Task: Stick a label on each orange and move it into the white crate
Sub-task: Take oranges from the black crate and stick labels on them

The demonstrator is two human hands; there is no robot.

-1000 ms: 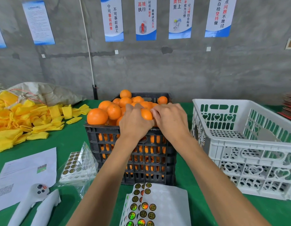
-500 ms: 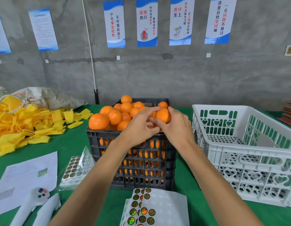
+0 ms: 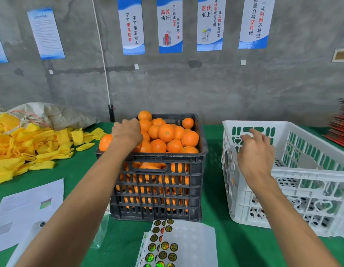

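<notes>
Yellow foam sleeves (image 3: 22,151) are lying heaped on the green desk (image 3: 215,189) beside a grey sack (image 3: 51,114). Posters (image 3: 170,24) are hanging on the concrete wall (image 3: 186,83).

I see a matt black plastic crate (image 3: 157,189) and a glossy white crate (image 3: 310,182), also plastic. The desk (image 3: 215,189) wears green cloth. Label sheets (image 3: 186,245) are waxy paper with shiny holographic stickers; the oranges (image 3: 166,132) look dimpled.

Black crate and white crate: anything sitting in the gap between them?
Nothing stands there. In the head view, only a bare strip of green table cover separates the black crate from the white crate; the right hand hovers over the white crate's near-left corner.
</notes>
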